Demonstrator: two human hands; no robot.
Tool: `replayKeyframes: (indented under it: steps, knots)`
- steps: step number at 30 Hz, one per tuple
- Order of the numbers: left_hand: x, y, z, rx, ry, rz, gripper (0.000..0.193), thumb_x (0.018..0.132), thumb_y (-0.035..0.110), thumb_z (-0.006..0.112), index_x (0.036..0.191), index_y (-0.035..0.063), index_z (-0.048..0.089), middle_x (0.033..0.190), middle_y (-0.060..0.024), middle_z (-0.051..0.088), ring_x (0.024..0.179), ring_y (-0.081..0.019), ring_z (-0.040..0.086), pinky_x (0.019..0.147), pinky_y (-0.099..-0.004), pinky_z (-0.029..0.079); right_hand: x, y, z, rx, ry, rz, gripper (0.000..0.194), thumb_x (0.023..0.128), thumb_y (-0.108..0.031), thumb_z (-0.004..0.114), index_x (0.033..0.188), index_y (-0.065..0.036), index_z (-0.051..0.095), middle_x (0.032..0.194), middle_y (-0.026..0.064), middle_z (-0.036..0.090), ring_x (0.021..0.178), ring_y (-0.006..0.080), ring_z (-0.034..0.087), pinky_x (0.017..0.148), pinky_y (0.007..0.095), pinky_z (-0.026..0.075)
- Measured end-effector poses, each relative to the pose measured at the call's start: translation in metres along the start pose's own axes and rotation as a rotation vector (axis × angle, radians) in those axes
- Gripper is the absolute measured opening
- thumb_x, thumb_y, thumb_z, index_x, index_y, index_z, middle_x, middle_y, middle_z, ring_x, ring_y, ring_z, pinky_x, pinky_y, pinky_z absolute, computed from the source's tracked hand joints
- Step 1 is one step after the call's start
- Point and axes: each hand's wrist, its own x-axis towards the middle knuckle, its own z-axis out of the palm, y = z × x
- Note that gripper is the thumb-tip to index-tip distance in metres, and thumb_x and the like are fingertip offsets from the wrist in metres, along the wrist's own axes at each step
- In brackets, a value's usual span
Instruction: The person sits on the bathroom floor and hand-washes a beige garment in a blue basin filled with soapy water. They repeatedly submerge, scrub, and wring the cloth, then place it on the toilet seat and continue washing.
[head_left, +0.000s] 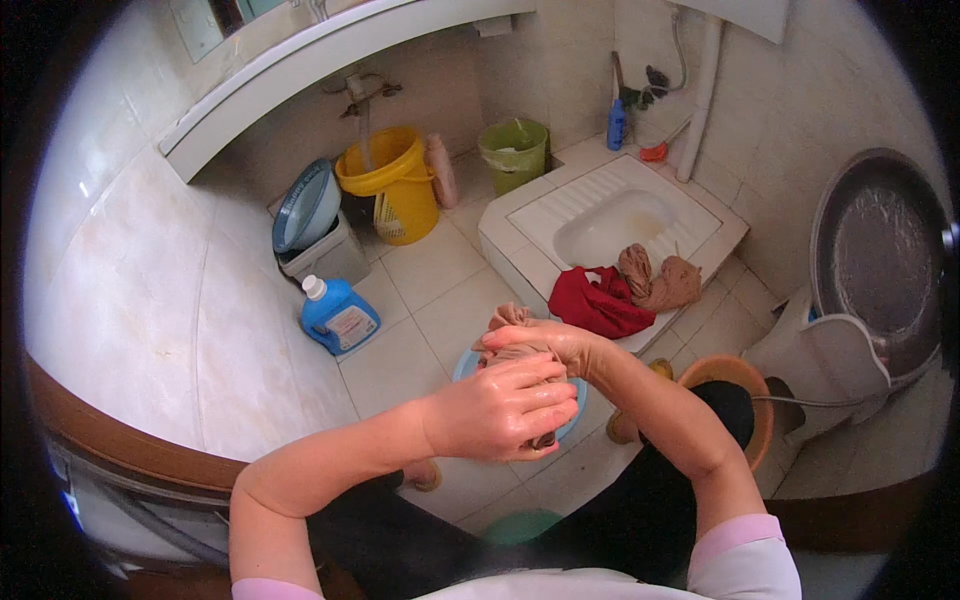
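My left hand (501, 411) is wrapped around a wet tan cloth (511, 315), its fingers curled over the lower part. My right hand (551, 343) grips the same cloth a little higher up and farther out. The cloth is bunched between both palms, with one end sticking out above and a darker bit showing below. Behind my hands and mostly hidden by them is a light blue basin (576, 420) on the floor. Beyond it, a dark red cloth (600, 304) and a bunched tan cloth (673, 283) lie on the near edge of the squat toilet platform.
The white squat toilet (619, 225) sits on a raised tiled platform. A blue detergent bottle (341, 315), a yellow bucket (405, 202) and a green bin (514, 156) stand on the floor. To the right are an orange basin (763, 427) and a large grey basin (874, 247).
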Motion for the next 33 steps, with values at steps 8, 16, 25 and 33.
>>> replayKeyframes:
  steps: [8, 16, 25, 33]
  knots:
    - [0.001, -0.004, 0.051, 0.293, -0.246, 0.296, 0.018, 0.062, 0.02, 0.059, 0.072, 0.0052, 0.057, 0.072, -0.0042, 0.053, 0.07, -0.0175, 0.052, 0.067, -0.0282, 0.044, 0.015, 0.031, -0.024, -0.399, 0.032, -0.11, 0.027, 0.082, -0.029, 0.059, 0.081, -0.005, 0.047, 0.076, 0.0032, 0.055, 0.073, 0.0134, 0.054, 0.074, 0.0282, 0.044]
    - [-0.028, -0.003, 0.117, 0.167, -0.405, 0.282, 0.013, 0.063, 0.017, 0.057, 0.066, 0.0046, 0.056, 0.072, -0.0077, 0.054, 0.069, -0.0212, 0.056, 0.064, -0.0314, 0.046, 0.016, 0.08, -0.028, -0.792, 0.361, -0.107, 0.038, 0.073, -0.036, 0.06, 0.081, 0.001, 0.065, 0.079, 0.0103, 0.066, 0.075, 0.0171, 0.058, 0.077, 0.0319, 0.047]
    - [-0.067, 0.001, 0.188, 0.372, -0.548, 0.22, 0.01, 0.062, 0.017, 0.06, 0.058, 0.0084, 0.062, 0.071, -0.0062, 0.06, 0.072, -0.0228, 0.061, 0.067, -0.0362, 0.046, 0.028, 0.104, -0.025, -0.86, 0.546, 0.063, 0.031, 0.071, -0.03, 0.059, 0.076, 0.0, 0.065, 0.068, 0.0088, 0.065, 0.068, 0.0196, 0.062, 0.07, 0.0313, 0.049]
    - [-0.078, -0.013, 0.128, 0.199, -0.067, 0.079, 0.043, 0.068, 0.019, 0.066, 0.108, 0.0083, 0.057, 0.114, -0.0139, 0.054, 0.11, -0.0309, 0.051, 0.096, -0.0408, 0.039, 0.03, 0.11, -0.086, 0.002, 0.499, 0.063, 0.028, 0.082, -0.028, 0.058, 0.095, -0.003, 0.058, 0.093, 0.0043, 0.062, 0.08, 0.0156, 0.059, 0.076, 0.0291, 0.048]
